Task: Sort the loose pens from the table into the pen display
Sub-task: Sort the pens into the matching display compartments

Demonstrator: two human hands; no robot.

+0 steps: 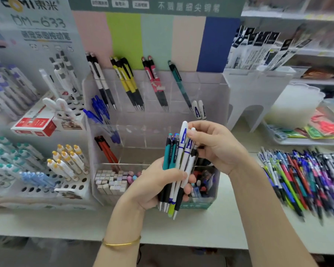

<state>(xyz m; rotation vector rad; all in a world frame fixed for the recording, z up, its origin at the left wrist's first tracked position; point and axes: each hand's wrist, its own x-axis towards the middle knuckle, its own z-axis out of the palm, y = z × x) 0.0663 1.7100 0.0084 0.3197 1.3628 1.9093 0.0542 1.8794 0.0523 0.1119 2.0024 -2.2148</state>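
My left hand (152,186) grips a bunch of pens (178,170) upright in front of the clear pen display (210,89); the bunch holds teal, dark and white pens with blue lettering. My right hand (214,145) pinches the top of one white pen (183,135) in the bunch. The display's back row holds white-black, yellow, red and teal pens in separate slots, with two white pens (200,110) lower at the right. Blue pens (99,110) and red pens (106,149) stand in its left slots. A big pile of loose pens (307,178) lies on the table at the right.
A white rack with yellow-capped pens (68,162) and a red box (35,125) stand at the left. Small erasers (112,182) fill the display's front bin. A white stand (256,89) with packaged refills rises at the back right, beside trays of packets (324,128).
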